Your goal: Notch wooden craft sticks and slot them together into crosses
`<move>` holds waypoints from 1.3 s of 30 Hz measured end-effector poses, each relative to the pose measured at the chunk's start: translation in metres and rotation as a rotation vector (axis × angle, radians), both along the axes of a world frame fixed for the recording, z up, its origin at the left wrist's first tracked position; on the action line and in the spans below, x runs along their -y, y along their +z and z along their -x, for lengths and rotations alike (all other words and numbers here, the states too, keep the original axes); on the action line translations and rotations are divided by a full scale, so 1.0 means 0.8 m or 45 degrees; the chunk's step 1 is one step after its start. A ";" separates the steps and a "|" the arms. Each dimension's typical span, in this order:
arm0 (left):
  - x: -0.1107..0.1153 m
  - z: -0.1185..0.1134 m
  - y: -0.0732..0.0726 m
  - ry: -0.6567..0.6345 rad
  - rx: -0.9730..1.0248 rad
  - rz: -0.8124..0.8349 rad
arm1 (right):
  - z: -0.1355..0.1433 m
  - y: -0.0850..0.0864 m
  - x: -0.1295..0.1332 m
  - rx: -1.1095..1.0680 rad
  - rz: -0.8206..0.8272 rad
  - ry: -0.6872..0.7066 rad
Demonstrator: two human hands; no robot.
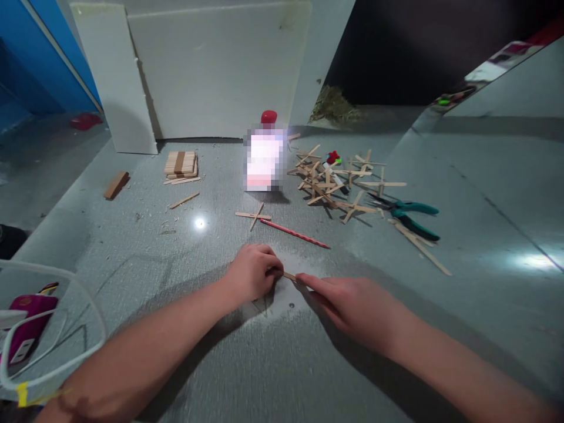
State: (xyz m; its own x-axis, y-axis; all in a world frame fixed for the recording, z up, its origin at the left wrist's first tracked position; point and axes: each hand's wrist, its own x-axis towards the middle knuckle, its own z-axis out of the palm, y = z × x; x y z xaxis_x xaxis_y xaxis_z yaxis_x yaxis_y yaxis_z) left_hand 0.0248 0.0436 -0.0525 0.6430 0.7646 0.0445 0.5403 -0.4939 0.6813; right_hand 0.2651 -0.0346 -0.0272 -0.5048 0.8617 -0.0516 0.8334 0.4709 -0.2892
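Observation:
A short wooden stick (289, 275) spans the gap between my hands, low over the grey table. My left hand (255, 271) is closed, its curled fingers on the stick's left end. The fingertips of my right hand (341, 299) pinch the right end. Just beyond my hands lie two crossed sticks (254, 216) and a red patterned pencil (295, 232), whose left tip is by the cross. Behind them stands a blurred-out container (264, 160) with a red cap (269, 117). A banded bundle of sticks (180, 164) sits at the back left.
Several crossed sticks (319, 182) are heaped at the back right, beside teal-handled pliers (416, 218). A wooden block (116, 185) and a loose stick (184, 200) lie left. A white cable (94, 305) loops near a purple power strip (33, 323). White boards (220, 70) stand behind.

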 end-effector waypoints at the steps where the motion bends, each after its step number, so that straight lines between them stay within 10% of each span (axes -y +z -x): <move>1: -0.001 0.001 0.000 0.005 0.003 -0.005 | 0.000 0.002 -0.002 0.010 0.023 0.013; 39: -0.009 -0.005 0.001 0.046 0.032 0.023 | 0.035 0.038 -0.037 0.433 0.152 0.177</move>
State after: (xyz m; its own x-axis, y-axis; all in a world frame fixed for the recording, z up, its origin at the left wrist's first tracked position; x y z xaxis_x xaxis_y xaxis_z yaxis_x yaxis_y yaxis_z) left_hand 0.0287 0.0511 -0.0518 0.6135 0.7883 0.0466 0.5402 -0.4620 0.7034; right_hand 0.2370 -0.0049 0.0034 -0.5534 0.7640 -0.3317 0.8216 0.5661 -0.0669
